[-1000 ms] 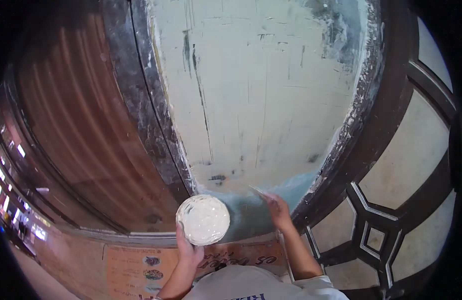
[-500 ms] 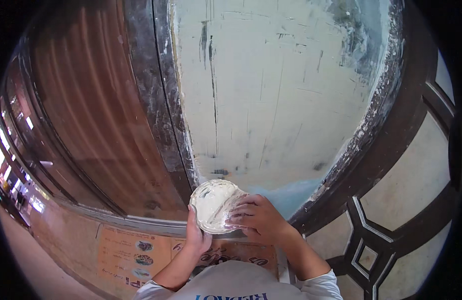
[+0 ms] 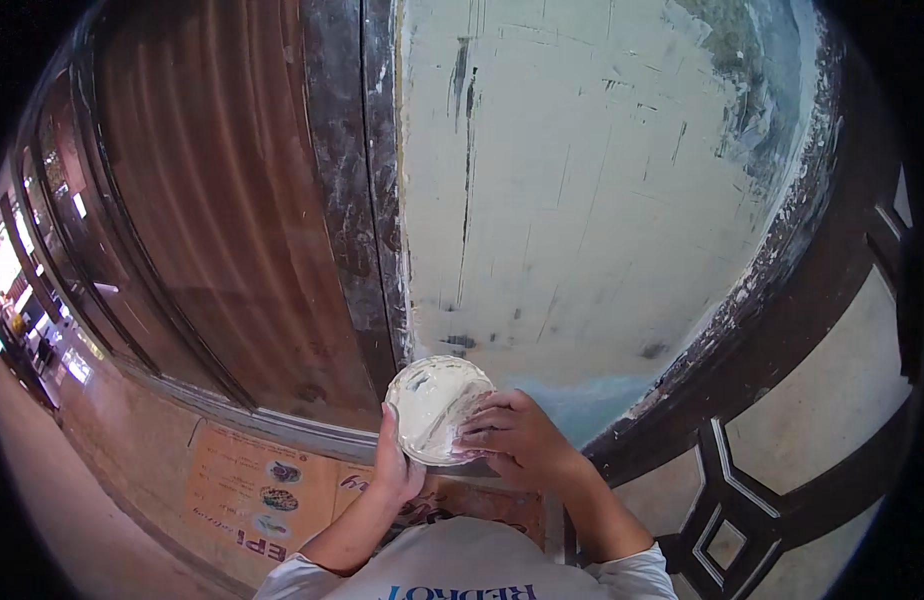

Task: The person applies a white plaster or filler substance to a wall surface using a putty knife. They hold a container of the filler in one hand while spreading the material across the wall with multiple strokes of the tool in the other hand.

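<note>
My left hand (image 3: 397,468) cups a round container of white putty (image 3: 422,405) from its left and lower side, the thumb along the rim. The putty looks thick and smeared, with a small dark patch near its upper left. Over the container's right side, the fingers of my right hand (image 3: 510,435) are bent around a flat, putty-smeared scraper (image 3: 470,410). Its edge lies against the putty, and its lower part is hidden by my fingers. Beyond the container rises a large pale panel (image 3: 562,200) with dark scratches and rough patches.
Dark, white-spattered frames (image 3: 367,190) border the panel, with a brown curtained pane (image 3: 212,220) to the left. A dark lattice (image 3: 747,480) with pale insets stands at right. Below, a printed orange sheet (image 3: 252,490) lies on the floor.
The panel and frames have shifted right in the picture as my view turned. Both hands keep their hold, and the scraper has moved inward from the container's right rim.
</note>
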`<state>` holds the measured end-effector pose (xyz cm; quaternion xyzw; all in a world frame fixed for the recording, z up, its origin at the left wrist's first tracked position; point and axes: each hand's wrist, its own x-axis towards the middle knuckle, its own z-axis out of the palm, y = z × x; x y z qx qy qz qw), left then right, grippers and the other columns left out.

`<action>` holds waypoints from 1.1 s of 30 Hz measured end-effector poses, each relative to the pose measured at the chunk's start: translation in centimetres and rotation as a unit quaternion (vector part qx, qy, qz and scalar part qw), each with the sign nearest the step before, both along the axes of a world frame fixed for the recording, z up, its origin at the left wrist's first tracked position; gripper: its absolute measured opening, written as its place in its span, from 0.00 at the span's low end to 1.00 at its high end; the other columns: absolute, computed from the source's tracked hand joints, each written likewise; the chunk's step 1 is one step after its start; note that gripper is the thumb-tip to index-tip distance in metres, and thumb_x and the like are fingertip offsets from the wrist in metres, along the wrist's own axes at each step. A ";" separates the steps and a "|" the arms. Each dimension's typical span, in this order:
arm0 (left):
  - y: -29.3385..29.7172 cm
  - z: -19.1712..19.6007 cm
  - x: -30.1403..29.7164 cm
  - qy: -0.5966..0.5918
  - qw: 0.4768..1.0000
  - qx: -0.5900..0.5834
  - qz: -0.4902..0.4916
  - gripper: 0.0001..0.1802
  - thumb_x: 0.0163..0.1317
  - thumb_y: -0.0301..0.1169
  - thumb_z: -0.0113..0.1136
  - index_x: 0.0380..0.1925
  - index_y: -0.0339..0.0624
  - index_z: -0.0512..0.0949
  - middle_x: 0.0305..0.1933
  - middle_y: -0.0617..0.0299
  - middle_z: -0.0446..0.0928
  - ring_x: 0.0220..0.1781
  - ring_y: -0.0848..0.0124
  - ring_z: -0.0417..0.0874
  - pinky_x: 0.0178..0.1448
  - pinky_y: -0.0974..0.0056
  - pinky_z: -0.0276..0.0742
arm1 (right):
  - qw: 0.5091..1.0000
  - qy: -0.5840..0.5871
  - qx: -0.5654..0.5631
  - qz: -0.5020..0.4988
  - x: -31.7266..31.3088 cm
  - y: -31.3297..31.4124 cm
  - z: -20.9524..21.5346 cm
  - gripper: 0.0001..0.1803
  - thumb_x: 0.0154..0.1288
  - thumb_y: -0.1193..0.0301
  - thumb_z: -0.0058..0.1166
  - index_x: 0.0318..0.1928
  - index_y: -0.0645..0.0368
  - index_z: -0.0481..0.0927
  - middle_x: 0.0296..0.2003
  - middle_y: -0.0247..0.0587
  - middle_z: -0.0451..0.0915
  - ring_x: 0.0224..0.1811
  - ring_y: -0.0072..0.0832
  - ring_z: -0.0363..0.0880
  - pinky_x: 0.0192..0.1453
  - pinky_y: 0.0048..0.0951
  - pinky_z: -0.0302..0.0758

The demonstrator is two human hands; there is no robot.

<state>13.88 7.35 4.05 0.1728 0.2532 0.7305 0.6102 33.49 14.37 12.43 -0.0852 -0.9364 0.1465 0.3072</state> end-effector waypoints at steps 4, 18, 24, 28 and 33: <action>-0.3 0.4 -0.7 0.006 0.999 -0.001 0.040 0.34 0.76 0.55 0.35 0.70 0.42 0.62 0.71 0.54 0.67 0.71 0.58 0.69 0.75 0.53 0.63 | 0.982 0.147 -0.111 0.033 -0.4 1.3 -0.8 0.17 0.57 0.78 0.58 0.49 0.55 0.84 0.49 0.40 0.83 0.54 0.39 0.79 0.60 0.38 0.72; -2.0 -0.8 -5.4 -0.007 0.998 0.041 0.049 0.34 0.76 0.55 0.34 0.71 0.43 0.60 0.72 0.56 0.66 0.72 0.59 0.68 0.75 0.53 0.63 | 0.730 0.467 -0.496 -0.062 -4.1 4.3 -0.5 0.22 0.76 0.70 0.47 0.66 0.58 0.65 0.56 0.45 0.76 0.53 0.38 0.81 0.50 0.41 0.82; -3.3 -1.1 -8.8 -0.010 0.995 0.037 0.089 0.31 0.76 0.54 0.37 0.68 0.44 0.65 0.70 0.56 0.70 0.69 0.58 0.72 0.73 0.52 0.68 | 0.874 0.264 0.267 -0.308 -6.0 4.6 18.4 0.25 0.62 0.76 0.56 0.60 0.49 0.78 0.49 0.39 0.84 0.45 0.31 0.80 0.51 0.34 0.72; -3.5 -0.7 -9.6 -0.019 0.996 0.039 0.075 0.31 0.76 0.53 0.36 0.68 0.43 0.64 0.70 0.54 0.69 0.69 0.57 0.72 0.73 0.51 0.68 | 0.789 0.163 0.448 -0.387 -8.5 6.2 23.9 0.29 0.58 0.74 0.59 0.61 0.34 0.77 0.55 0.29 0.82 0.51 0.31 0.78 0.53 0.39 0.67; -3.9 -2.6 -12.2 -0.030 0.997 0.028 0.068 0.31 0.77 0.53 0.34 0.70 0.45 0.63 0.71 0.58 0.68 0.71 0.60 0.70 0.75 0.53 0.65 | 0.758 0.147 0.462 -0.436 -11.4 11.1 14.3 0.30 0.56 0.75 0.59 0.60 0.32 0.80 0.61 0.26 0.78 0.59 0.33 0.71 0.59 0.42 0.62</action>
